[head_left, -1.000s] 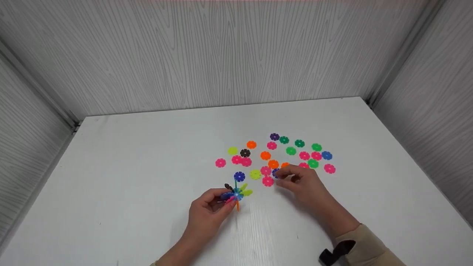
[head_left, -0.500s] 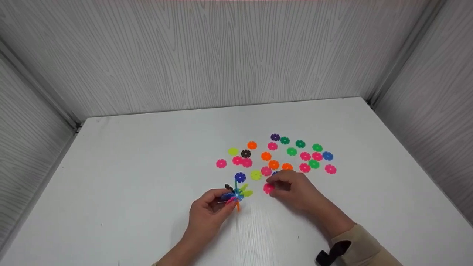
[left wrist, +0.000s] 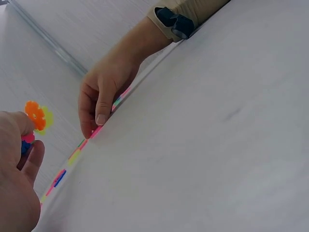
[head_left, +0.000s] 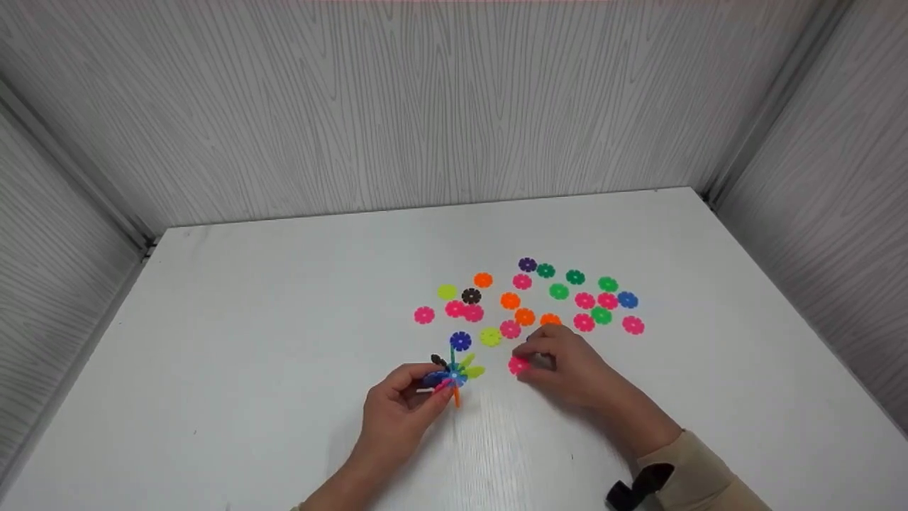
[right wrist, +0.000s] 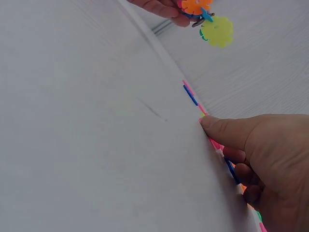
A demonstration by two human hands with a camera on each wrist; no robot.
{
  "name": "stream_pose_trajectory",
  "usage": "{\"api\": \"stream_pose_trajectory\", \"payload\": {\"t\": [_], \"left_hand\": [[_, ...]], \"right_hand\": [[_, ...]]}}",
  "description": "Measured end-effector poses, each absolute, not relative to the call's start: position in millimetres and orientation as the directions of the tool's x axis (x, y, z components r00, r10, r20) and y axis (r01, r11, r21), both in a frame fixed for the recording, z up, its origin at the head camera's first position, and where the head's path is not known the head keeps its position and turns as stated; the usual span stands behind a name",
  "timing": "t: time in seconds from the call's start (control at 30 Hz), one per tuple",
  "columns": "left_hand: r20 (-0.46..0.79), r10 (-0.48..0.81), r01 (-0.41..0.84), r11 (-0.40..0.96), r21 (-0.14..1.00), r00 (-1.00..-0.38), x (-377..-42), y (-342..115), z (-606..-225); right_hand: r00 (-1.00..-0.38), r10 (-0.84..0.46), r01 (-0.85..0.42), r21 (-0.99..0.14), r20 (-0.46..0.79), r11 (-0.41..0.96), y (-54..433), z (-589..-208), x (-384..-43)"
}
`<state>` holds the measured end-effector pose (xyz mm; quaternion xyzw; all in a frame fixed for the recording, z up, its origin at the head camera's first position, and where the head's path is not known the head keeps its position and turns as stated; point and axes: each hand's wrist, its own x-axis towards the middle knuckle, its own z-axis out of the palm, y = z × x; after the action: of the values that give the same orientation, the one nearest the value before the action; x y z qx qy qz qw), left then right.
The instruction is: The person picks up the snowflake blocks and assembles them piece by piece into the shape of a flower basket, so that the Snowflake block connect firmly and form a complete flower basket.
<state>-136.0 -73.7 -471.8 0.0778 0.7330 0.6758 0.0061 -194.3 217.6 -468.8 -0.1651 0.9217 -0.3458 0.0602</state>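
Observation:
My left hand (head_left: pixel 401 408) pinches a cluster of interlocking flower-shaped discs (head_left: pixel 455 376) joined round a light blue one. Lime, orange, pink, dark blue, green and black discs stick out from it. In the right wrist view a lime disc (right wrist: pixel 217 31) and an orange disc of the cluster face the camera. My right hand (head_left: pixel 578 369) holds a pink disc (head_left: pixel 518 365) between thumb and index finger, low over the table, to the right of the cluster. Whether the pink disc still touches the tabletop I cannot tell. The right hand partly hides another blue disc behind it.
Several loose discs lie flat beyond the hands, among them a dark blue one (head_left: pixel 460 341), a lime one (head_left: pixel 490 336), a black one (head_left: pixel 471 296) and an orange one (head_left: pixel 510 301). The white table (head_left: pixel 284 319) ends at grey wood-grain panels (head_left: pixel 425 106) behind and beside it.
My right hand has come from beside a blue disc to the pink one and drawn it slightly toward me. The left hand and its cluster have stayed almost still.

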Motion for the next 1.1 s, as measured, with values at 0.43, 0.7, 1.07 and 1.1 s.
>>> {"api": "stream_pose_trajectory", "payload": {"t": [0.43, 0.7, 1.07, 1.1], "left_hand": [[0.093, 0.115, 0.099, 0.045, 0.994, -0.989, -135.5, -73.0, -472.2], [0.069, 0.195, 0.074, 0.018, 0.997, -0.978, -132.8, -71.6, -470.4], [0.136, 0.274, 0.129, -0.043, 0.991, -0.952, -133.2, -74.6, -473.0], [0.138, 0.270, 0.132, -0.040, 0.990, -0.953, -133.4, -74.6, -473.1]], "right_hand": [[-0.914, -0.405, -0.224, -0.854, 0.017, 0.470, 197.6, -449.0, -175.5], [-0.890, -0.430, -0.305, -0.898, 0.150, 0.318, 179.3, -442.4, -162.7], [-0.900, -0.385, -0.337, -0.887, 0.205, 0.316, 177.4, -444.8, -161.9], [-0.899, -0.386, -0.338, -0.888, 0.206, 0.313, 177.3, -445.1, -161.9]]}}
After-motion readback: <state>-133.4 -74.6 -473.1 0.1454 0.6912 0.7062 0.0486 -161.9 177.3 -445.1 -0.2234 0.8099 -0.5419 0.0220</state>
